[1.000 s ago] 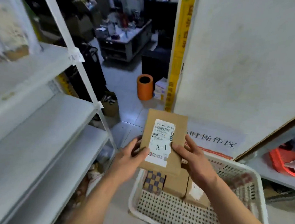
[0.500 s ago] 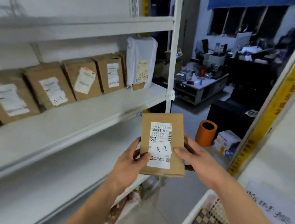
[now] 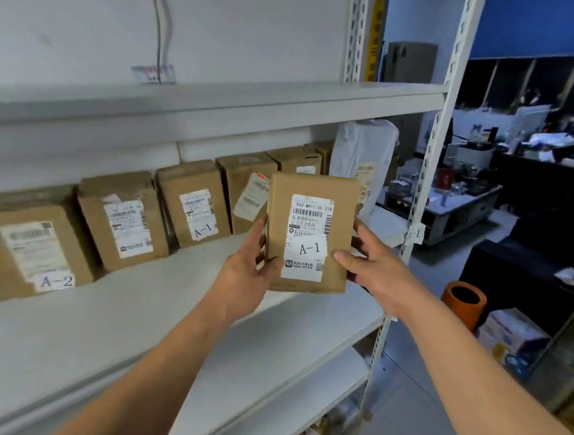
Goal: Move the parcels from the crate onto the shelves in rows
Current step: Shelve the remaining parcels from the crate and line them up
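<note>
While both bare forearms reach up from the bottom of the view, the left hand (image 3: 243,275) and the right hand (image 3: 373,275) grip one brown parcel (image 3: 308,232) between them, fingers curled behind its side edges and thumbs pressed on its front. It is a flat, upright rectangle of matte kraft paper with softly folded corners, and its white label (image 3: 308,238) carries barcodes, small print and a large "A-1". The parcel is in the air in front of the middle shelf (image 3: 106,319), not resting on it.

That shelf is a smooth, pale grey board, slightly scuffed, running leftward and closer to the camera. Along its back stands a row of boxy parcels (image 3: 124,218) in the same brown paper, upright and close together, each with a white label; one reads "A-2", another "A-1". At the far end of the row stands a taller white plastic bag parcel (image 3: 362,165), glossy and creased. A lower shelf (image 3: 266,370) shows beneath, and an upper shelf (image 3: 219,102) spans above, both fixed to a perforated white metal upright (image 3: 429,180).

Behind the rack is a plain whitish wall with a thin cable (image 3: 161,25) running down it. To the right, on the grey floor, stand an orange cylinder (image 3: 462,305) with a dark hollow top and a printed carton (image 3: 509,338) beside it. Farther off is a dim room with a low cluttered table (image 3: 451,209) and dark windows under a blue panel.
</note>
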A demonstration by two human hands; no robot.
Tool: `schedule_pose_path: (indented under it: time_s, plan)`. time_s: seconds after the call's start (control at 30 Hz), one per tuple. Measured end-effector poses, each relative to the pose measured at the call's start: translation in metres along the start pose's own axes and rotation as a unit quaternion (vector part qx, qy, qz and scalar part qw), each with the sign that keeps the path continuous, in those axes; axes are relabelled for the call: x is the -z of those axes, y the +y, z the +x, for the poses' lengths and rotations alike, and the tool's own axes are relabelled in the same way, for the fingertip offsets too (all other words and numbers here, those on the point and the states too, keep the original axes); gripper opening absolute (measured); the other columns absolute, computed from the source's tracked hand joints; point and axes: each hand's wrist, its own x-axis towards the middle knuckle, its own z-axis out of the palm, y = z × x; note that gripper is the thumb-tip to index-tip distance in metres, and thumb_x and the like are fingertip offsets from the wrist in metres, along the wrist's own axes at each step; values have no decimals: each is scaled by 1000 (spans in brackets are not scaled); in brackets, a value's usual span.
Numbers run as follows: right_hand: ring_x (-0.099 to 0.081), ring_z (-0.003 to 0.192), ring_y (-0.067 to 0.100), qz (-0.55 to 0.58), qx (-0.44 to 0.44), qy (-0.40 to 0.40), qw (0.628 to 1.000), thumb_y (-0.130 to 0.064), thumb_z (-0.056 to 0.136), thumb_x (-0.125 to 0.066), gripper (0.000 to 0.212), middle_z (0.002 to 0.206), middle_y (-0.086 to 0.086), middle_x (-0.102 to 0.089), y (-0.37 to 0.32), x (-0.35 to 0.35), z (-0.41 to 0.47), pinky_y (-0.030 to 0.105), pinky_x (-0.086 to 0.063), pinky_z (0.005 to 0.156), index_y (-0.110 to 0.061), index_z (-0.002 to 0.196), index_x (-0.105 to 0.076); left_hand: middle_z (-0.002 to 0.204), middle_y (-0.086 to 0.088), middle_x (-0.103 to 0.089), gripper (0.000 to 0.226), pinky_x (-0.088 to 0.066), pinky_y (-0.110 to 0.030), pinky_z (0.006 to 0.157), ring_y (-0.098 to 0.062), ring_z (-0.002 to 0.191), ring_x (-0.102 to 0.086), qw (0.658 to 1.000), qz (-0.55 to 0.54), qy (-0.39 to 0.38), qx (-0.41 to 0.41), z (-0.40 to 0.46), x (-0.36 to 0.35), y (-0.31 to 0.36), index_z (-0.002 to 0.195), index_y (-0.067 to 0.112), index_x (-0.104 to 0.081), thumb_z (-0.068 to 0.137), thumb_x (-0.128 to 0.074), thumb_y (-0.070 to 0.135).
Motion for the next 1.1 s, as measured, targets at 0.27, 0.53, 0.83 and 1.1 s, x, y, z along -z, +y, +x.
schedule_pose_path:
  time_s: [0.27, 0.53, 0.83, 1.1]
  plan:
    - [-50, 135, 8, -66, 9, 36, 997, -12, 103, -67, 73, 137, -12, -59, 18, -12, 81, 27, -42, 108, -40, 161, -34, 139, 19, -63, 85, -50, -41, 113, -15, 130, -61, 998, 35, 50, 16, 60, -18, -36, 157, 53, -24, 97, -70, 16]
    - [-43, 147, 11, -109, 11, 41, 993, -16, 105, -64, 70, 155, -7, -53, 42, 26, 155, 36, -36, 118, -40, 163, -32, 142, 9, -62, 89, -54, -38, 106, -23, 128, -64, 993, 60, 96, 39, 117, -74, -49, 161, 54, -12, 100, -65, 16]
    - [-45, 147, 17, -123, 15, 31, 992, -13, 106, -60, 68, 158, -1, -51, 56, 58, 216, 34, -36, 118, -41, 162, -33, 136, 18, -64, 90, -57, -47, 104, -18, 119, -70, 993, 32, 106, 50, 176, -104, -56, 159, 55, -18, 95, -63, 11]
    - [-44, 149, 20, -122, 13, 26, 992, -13, 108, -56, 66, 161, 6, -49, 67, 66, 244, 24, -32, 109, -37, 164, -31, 141, 11, -64, 94, -57, -47, 104, -17, 120, -69, 992, 20, 119, 40, 200, -114, -68, 158, 57, -20, 93, -65, 5]
